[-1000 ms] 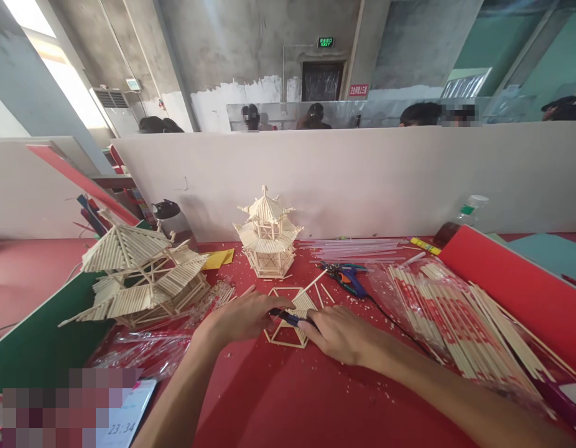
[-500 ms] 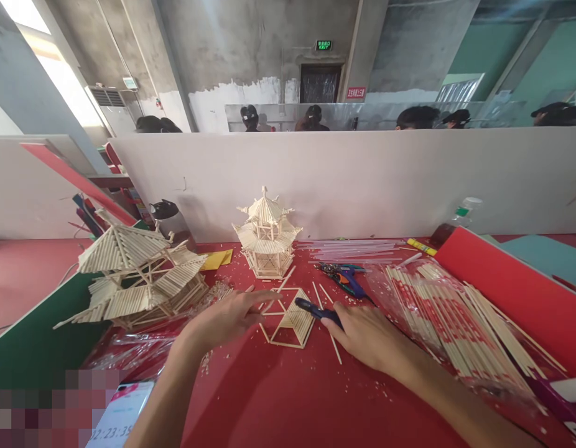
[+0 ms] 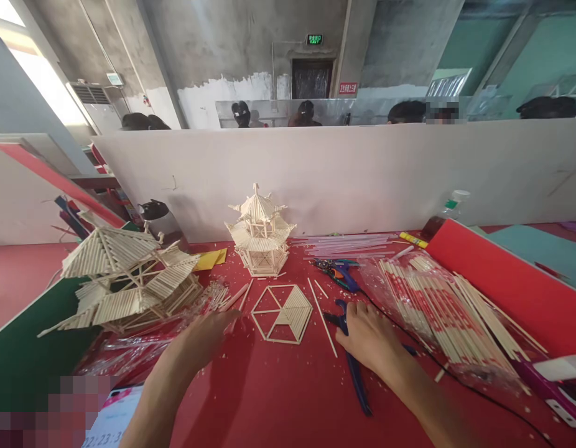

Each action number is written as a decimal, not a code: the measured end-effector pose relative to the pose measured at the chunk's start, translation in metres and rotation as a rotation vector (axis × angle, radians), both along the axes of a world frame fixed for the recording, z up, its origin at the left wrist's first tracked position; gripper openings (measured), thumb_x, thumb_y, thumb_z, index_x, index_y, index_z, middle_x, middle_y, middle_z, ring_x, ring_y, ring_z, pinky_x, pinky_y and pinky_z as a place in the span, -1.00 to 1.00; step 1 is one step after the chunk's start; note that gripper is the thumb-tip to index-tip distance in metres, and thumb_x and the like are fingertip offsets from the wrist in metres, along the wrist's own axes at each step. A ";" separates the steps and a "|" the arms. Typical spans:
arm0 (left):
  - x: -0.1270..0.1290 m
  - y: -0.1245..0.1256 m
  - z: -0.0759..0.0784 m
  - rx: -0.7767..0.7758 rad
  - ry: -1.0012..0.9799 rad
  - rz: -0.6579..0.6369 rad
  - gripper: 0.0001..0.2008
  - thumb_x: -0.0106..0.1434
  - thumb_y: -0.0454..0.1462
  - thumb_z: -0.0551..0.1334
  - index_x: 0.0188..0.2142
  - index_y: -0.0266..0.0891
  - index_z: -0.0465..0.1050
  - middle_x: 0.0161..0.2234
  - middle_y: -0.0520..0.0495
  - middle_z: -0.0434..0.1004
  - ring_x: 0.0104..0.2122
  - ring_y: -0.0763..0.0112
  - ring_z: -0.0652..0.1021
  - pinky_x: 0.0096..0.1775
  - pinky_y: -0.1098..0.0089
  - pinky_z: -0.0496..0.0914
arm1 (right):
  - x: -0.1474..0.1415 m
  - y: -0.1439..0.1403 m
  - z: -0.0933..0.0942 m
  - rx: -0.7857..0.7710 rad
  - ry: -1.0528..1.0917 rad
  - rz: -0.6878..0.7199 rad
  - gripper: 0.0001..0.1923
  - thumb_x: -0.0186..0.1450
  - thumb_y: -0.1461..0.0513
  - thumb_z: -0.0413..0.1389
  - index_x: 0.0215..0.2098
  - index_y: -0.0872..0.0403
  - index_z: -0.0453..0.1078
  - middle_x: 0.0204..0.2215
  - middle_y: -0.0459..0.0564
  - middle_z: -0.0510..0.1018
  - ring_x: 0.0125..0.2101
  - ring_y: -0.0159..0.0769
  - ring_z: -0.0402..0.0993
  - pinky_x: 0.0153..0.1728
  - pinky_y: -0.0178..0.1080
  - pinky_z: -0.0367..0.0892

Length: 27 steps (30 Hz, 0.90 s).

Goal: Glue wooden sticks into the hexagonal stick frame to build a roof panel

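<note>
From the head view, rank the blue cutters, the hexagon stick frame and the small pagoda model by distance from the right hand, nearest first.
1. Blue cutters: under the right hand, touching.
2. Hexagon stick frame: to its left.
3. Small pagoda model: far, by the partition.

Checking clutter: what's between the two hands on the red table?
Head view: a flat hexagonal stick panel and one loose thin stick lie between left hand and right hand.

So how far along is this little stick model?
Done: a small pagoda stands finished, and the hexagon frame has about two of its six wedges filled. In hand: right hand rests on blue cutters; left hand is empty. Left: four open wedges.
</note>
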<state>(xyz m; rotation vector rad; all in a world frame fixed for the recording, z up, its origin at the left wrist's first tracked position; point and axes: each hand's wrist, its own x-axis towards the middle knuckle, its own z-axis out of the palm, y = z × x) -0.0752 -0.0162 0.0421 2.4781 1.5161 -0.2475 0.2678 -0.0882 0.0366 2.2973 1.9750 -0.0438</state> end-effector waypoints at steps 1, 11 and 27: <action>-0.001 0.000 0.000 -0.002 -0.003 0.008 -0.35 0.14 -0.53 0.09 0.19 -0.10 0.43 -0.02 -0.18 0.67 0.01 0.08 0.64 -0.05 0.24 0.45 | 0.000 0.000 0.002 0.011 -0.011 0.006 -0.64 0.36 0.22 0.16 0.04 0.31 0.43 -0.03 0.41 0.54 0.03 0.19 0.49 -0.10 -0.04 0.41; 0.049 -0.012 0.019 0.042 -0.399 -0.083 -0.69 0.38 -0.37 0.07 0.09 -0.17 0.28 -0.23 -0.07 0.64 -0.28 0.28 0.62 -0.28 0.39 0.34 | -0.035 0.017 0.023 0.177 0.550 0.483 -0.74 0.45 0.22 0.16 0.10 0.02 0.40 0.01 0.04 0.60 -0.02 -0.13 0.57 -0.02 -0.17 0.39; 0.082 -0.018 -0.026 0.104 -0.745 -0.081 -0.83 0.48 -0.31 0.11 -0.23 -0.16 0.45 -0.25 -0.02 0.52 -0.30 0.39 0.55 -0.24 0.44 0.36 | -0.060 0.026 -0.018 0.293 0.665 0.450 -0.88 0.40 0.36 0.18 -0.26 0.02 0.46 -0.32 -0.11 0.62 -0.31 -0.28 0.54 -0.32 -0.28 0.25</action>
